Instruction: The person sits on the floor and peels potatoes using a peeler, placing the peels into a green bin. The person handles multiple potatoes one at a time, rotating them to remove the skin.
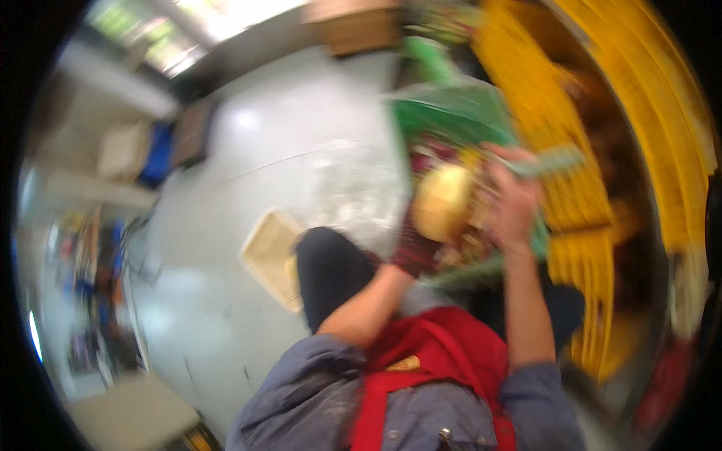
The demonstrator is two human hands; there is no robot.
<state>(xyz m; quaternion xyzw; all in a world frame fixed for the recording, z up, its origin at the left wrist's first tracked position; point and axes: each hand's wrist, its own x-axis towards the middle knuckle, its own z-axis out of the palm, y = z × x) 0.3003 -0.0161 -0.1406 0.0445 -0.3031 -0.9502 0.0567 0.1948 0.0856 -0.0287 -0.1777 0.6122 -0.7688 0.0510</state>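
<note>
My left hand (416,245), in a dark red glove, grips a large pale yellow peeled piece of produce (443,203), perhaps a potato or a fruit. Close on its right is my bare right hand (514,206), holding a tool with a pale green handle (555,162), likely a peeler; its working end is blurred. Both hands are over a green container (414,118) that looks lined with clear plastic. Inside it lie mixed scraps (431,152), purplish, yellow and brown. Motion blur hides whether the tool touches the produce.
Stacked yellow plastic crates (581,276) stand close on my right. Beside my left knee is a cream plastic tray (271,248), with something yellow partly hidden at its edge. Clear plastic (355,186) lies on the grey floor (237,197). A cardboard box (358,31) sits farther ahead.
</note>
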